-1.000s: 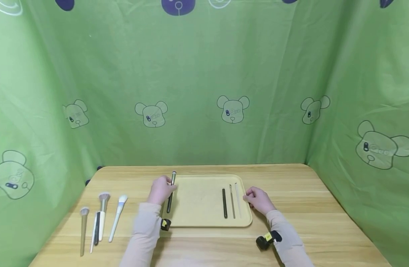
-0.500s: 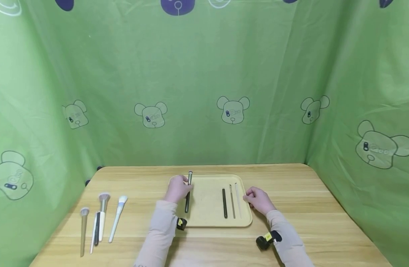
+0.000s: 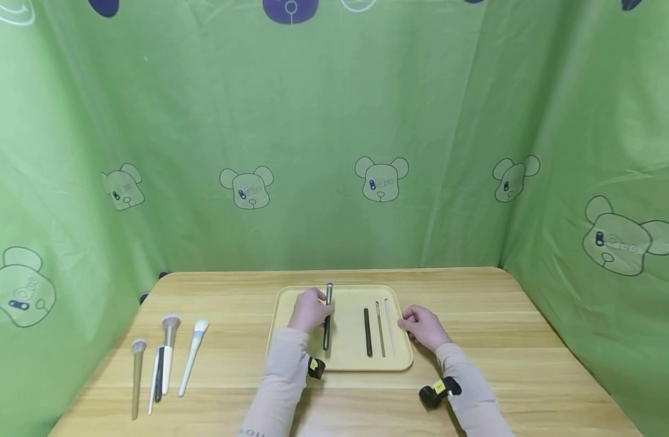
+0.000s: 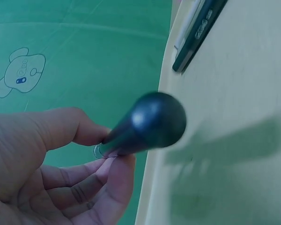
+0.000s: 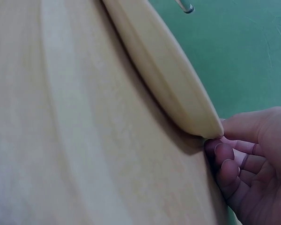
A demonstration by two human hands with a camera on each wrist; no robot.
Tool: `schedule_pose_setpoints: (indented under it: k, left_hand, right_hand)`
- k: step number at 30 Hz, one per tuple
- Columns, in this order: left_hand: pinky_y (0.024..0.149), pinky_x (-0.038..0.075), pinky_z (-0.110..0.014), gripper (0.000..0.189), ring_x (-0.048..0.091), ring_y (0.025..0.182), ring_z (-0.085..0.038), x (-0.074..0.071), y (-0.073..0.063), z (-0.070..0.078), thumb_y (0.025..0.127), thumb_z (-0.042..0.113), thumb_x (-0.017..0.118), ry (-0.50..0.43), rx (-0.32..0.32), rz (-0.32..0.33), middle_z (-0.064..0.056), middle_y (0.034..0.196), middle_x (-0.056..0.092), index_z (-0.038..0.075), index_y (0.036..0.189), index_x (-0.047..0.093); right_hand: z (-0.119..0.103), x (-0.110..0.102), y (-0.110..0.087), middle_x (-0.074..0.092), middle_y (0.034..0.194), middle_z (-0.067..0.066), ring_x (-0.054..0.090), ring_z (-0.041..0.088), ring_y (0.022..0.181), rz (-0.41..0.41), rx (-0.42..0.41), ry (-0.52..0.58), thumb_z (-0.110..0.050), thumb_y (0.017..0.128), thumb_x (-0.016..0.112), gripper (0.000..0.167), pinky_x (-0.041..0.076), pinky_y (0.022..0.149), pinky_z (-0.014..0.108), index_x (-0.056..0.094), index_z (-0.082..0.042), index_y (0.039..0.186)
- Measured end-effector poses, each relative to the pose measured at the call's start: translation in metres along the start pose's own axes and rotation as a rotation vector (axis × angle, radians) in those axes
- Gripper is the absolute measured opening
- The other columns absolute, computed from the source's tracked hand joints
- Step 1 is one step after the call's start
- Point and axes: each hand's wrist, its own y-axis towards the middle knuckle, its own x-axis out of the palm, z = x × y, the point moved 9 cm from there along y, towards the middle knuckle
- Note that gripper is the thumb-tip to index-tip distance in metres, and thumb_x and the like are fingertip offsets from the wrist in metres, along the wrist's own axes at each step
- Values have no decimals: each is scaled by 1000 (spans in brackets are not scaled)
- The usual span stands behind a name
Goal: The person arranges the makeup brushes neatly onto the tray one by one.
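Brush (image 3: 326, 334) is above the tray (image 3: 346, 343), pinched by its upper part in left hand (image 3: 310, 311), perhaps to leave the lower end free; right hand (image 3: 423, 328) pinches the tray's right rim, probably for steadiness.

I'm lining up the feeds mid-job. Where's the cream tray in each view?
Head: the cream tray lies on the wooden table, low centre, partly behind the left hand.
Left wrist: the cream tray fills the right side, its rim running top to bottom.
Right wrist: the cream tray slants from top centre to the right hand.
Shared landmark: the green curtain shows in all three.
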Motion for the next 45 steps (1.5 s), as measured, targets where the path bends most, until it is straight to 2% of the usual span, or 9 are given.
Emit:
schedule_pose_setpoints:
  k: [8,17,23,27,37,45]
  left_hand:
    - [51,56,-28,26,58,48,-13,19,4,1,80,0,68,-47,-31,-27,-17,82,68,-8,104,61]
    - [46,53,-24,25,56,47,-13,31,2,1,78,-1,69,-64,-42,-13,-15,80,66,-7,102,62]
    - [47,54,-27,24,61,49,-19,39,4,-2,78,-1,70,-66,-57,-12,-14,77,65,-6,99,61]
    - [45,51,-23,22,55,47,-13,44,3,-2,78,-1,70,-71,-80,-7,-12,77,65,-6,98,62]
    - [42,47,-18,17,53,44,-10,52,-1,2,79,2,71,-44,-130,21,-9,74,67,-2,94,65]
    - [41,47,-19,17,54,42,-10,57,-2,3,77,2,73,22,-108,49,-8,72,67,0,93,65]
  right_hand:
    - [0,0,-1,56,68,2,53,13,58,-6,3,2,-8,88,64,14,47,53,24,58,2,95]
    - [-2,-1,-1,57,69,3,54,13,58,-11,2,-2,-8,89,64,14,47,54,25,59,2,96]
    - [-1,-1,0,58,69,3,54,13,58,-8,2,-6,-8,88,64,14,47,54,25,59,2,96]
    - [-1,-1,0,58,69,3,54,13,58,-6,-3,-4,-9,88,64,14,47,54,25,59,2,95]
    - [1,0,1,59,70,4,54,13,59,-10,3,-3,-9,89,64,14,47,55,24,59,2,95]
    - [-1,0,0,59,70,4,54,13,59,-14,11,4,-9,89,64,13,48,55,25,59,2,95]
